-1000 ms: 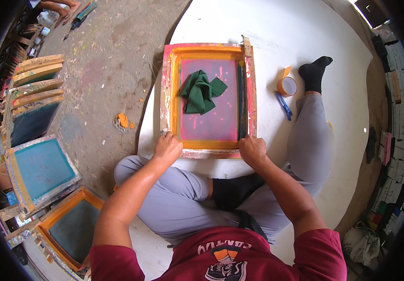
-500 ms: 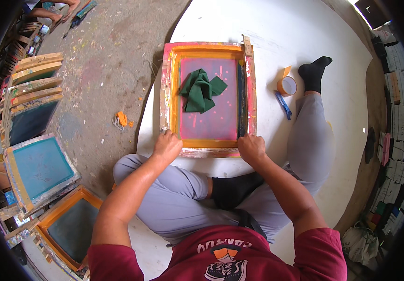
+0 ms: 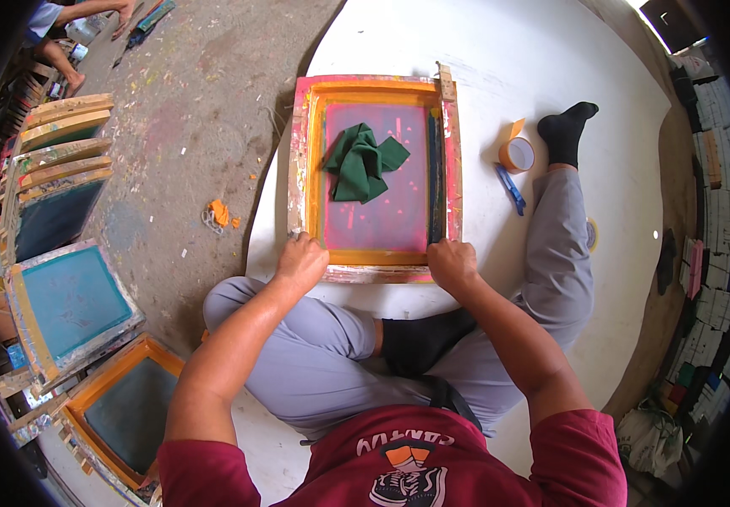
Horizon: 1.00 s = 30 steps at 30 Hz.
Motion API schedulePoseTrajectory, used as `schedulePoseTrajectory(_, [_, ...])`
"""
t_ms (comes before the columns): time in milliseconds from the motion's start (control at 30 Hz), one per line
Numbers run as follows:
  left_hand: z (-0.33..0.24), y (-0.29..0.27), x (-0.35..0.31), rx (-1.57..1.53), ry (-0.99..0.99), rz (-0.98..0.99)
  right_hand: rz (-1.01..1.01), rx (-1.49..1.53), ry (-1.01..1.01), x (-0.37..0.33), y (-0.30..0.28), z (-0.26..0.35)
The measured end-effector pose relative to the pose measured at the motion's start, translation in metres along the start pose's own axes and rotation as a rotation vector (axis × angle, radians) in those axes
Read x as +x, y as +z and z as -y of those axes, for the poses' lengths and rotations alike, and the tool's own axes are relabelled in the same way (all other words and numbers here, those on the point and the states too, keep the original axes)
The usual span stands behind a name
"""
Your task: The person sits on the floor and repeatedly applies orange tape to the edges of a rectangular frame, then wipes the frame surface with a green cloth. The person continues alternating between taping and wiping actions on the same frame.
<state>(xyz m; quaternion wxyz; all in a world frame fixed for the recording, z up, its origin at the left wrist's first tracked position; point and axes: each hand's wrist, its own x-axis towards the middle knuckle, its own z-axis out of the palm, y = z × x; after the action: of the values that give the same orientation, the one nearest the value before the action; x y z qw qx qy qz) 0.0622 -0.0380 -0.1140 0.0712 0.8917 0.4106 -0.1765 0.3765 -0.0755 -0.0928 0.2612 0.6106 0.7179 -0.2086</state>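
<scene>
A paint-stained screen printing frame (image 3: 300,152) lies on the white sheet in front of me. Its mesh is pinkish purple, bordered with orange tape. On the mesh rests a crumpled dark green cloth (image 3: 363,165). My left hand (image 3: 303,260) is closed around the frame's near left corner, and my right hand (image 3: 453,262) grips the near right corner. A small wooden block (image 3: 446,83) sits at the far right corner of the frame. To the right stand a roll of orange tape (image 3: 517,155) and a blue cutter (image 3: 512,190).
Several more screen frames (image 3: 69,313) lean and stack at the left. Orange scraps (image 3: 218,213) lie on the concrete floor. My stretched right leg (image 3: 559,245) bounds the right side, with another tape roll (image 3: 592,235) beside it. Stacked bundles (image 3: 720,186) line the far right. Another person's leg (image 3: 59,63) shows at upper left.
My hands stay on the frame's corners, and the cloth keeps its place. My right knee has shifted slightly left, exposing a tape roll. The person at upper left has moved their limbs.
</scene>
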Motion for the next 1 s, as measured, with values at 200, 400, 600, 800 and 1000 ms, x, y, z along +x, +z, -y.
schedulePoseTrajectory(200, [0.002, 0.003, 0.001, -0.014, 0.002, -0.002, -0.001, -0.012, 0.008, 0.001, 0.002, 0.001])
schedulePoseTrajectory(400, [0.006, 0.0, 0.003, 0.018, 0.028, 0.02, -0.009, 0.009, 0.031, 0.001, 0.0, 0.002])
schedulePoseTrajectory(600, [0.003, -0.008, 0.004, 0.017, 0.009, 0.049, -0.024, 0.03, 0.059, 0.003, 0.002, 0.002])
schedulePoseTrajectory(800, [0.004, -0.004, 0.003, -0.025, -0.011, 0.041, -0.023, 0.033, 0.063, 0.003, 0.002, 0.003])
schedulePoseTrajectory(1000, [0.006, 0.0, 0.0, -0.039, 0.0, 0.006, -0.051, 0.022, 0.061, 0.002, 0.005, 0.003])
